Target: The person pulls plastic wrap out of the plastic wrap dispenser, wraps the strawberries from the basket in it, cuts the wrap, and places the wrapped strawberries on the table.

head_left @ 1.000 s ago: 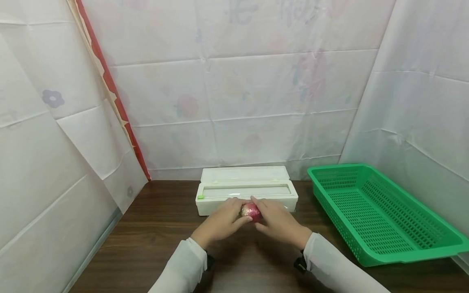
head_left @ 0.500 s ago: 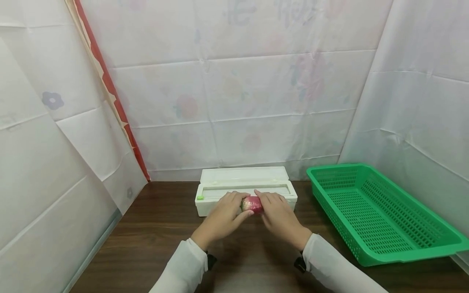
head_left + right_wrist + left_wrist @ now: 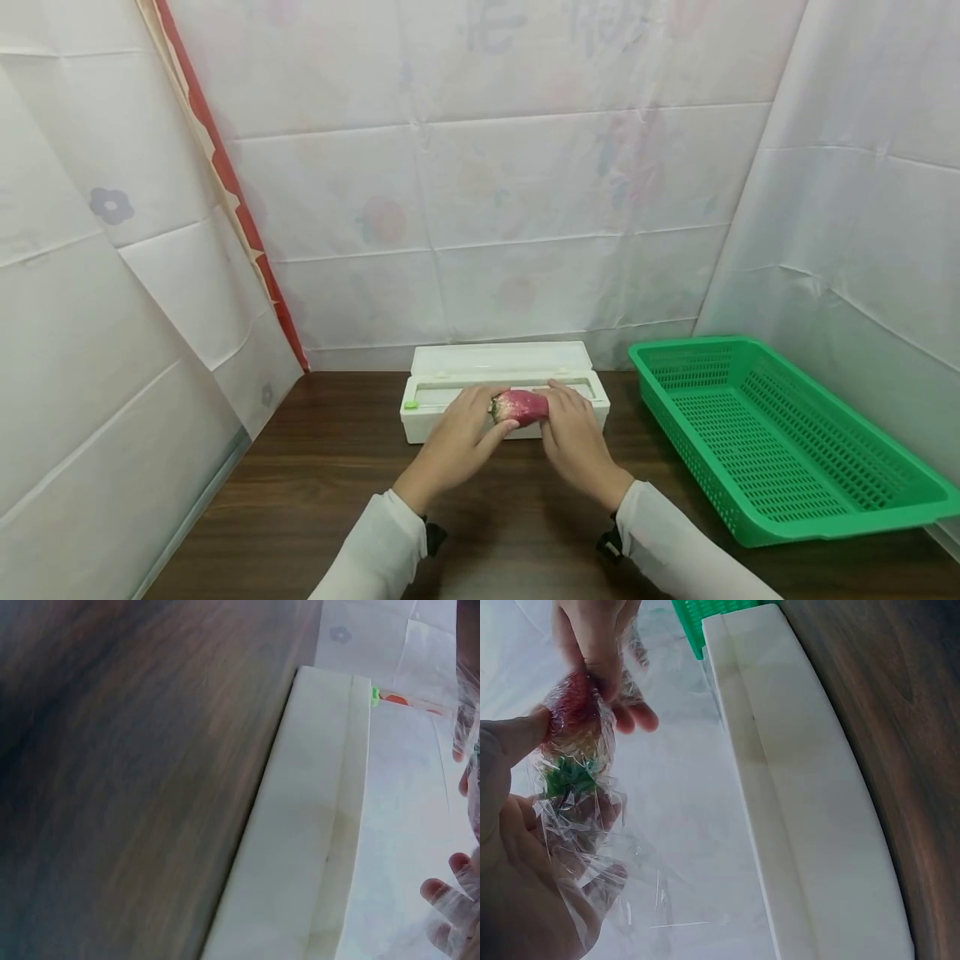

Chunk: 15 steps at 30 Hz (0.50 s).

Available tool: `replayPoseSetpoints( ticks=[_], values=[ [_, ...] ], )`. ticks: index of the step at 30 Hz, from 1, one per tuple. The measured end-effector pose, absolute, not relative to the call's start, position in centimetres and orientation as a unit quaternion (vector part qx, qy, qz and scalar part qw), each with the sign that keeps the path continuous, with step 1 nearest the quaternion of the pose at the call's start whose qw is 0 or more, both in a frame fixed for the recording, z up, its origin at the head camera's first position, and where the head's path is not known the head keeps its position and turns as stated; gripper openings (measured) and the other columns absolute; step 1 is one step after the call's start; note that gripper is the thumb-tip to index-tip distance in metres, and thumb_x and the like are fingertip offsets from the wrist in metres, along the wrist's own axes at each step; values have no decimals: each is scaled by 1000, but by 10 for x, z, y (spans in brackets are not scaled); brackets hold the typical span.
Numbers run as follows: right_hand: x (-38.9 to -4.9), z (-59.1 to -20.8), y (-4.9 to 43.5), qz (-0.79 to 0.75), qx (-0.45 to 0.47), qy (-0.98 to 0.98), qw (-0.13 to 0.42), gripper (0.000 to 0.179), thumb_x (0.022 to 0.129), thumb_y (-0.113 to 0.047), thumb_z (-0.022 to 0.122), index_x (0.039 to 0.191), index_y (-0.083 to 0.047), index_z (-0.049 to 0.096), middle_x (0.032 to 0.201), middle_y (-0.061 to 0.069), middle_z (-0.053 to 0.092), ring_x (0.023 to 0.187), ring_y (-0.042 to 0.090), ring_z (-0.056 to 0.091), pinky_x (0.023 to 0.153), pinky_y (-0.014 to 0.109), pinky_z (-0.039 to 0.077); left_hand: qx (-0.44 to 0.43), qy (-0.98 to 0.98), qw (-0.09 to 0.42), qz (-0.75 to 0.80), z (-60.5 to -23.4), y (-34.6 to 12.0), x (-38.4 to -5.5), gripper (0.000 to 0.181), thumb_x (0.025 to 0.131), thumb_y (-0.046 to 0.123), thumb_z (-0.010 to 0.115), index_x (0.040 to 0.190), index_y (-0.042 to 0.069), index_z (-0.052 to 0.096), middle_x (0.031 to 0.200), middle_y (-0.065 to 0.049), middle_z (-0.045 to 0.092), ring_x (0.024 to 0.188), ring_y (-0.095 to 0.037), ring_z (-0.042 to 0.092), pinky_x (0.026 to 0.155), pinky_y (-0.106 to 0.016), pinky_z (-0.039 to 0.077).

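Note:
Both hands hold a red strawberry (image 3: pixel 520 407), pale and speckled toward its green leaves (image 3: pixel 566 776), in front of the white cling film dispenser (image 3: pixel 431 427). My left hand (image 3: pixel 456 440) grips its leafy end, thumb on the near side. The right hand (image 3: pixel 579 437) pinches the other end with its fingers. Clear cling film (image 3: pixel 641 877) is drawn tight round the strawberry in the left wrist view and trails loose past the leaves over the left fingers. In the right wrist view only some film-covered fingers (image 3: pixel 450 896) show at the right edge.
The dispenser's lid (image 3: pixel 501 357) stands raised behind it, and a small green slider (image 3: pixel 410 404) sits at its left end. A green basket (image 3: pixel 693 454) stands on the right. White sheeting (image 3: pixel 487 183) walls in the dark wooden table (image 3: pixel 300 500).
Both hands have risen a little with the strawberry, away from the body. The right hand has shifted rightward, so more of the strawberry shows between the hands. Dispenser and basket stay put.

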State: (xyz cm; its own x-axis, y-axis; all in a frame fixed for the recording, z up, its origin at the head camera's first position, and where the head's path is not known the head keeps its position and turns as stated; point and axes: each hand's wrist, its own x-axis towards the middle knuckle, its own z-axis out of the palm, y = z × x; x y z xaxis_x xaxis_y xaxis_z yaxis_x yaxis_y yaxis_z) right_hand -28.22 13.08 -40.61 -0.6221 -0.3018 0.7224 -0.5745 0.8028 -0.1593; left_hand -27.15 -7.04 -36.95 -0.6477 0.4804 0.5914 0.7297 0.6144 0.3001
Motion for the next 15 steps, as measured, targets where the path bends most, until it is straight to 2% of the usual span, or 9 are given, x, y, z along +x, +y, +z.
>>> replayPoseSetpoints(
  ticks=[7,15],
  values=[
    [-283,-410,126,236,237,-864,375,19,93,-11,46,105,-2,57,115,20,61,115,30,48,90,60,41,-344,-863,235,-287,-372,-67,-272,50,93,40,54,130,7,47,121,-3,55,110,-8,43,90,-39,48],
    [-279,-411,122,278,208,-876,335,24,97,-17,42,111,-5,57,120,16,60,116,24,46,92,59,40,-345,-854,218,-321,-374,-66,-271,50,93,40,54,131,7,46,124,-3,53,112,-9,43,90,-39,48]
  ],
)
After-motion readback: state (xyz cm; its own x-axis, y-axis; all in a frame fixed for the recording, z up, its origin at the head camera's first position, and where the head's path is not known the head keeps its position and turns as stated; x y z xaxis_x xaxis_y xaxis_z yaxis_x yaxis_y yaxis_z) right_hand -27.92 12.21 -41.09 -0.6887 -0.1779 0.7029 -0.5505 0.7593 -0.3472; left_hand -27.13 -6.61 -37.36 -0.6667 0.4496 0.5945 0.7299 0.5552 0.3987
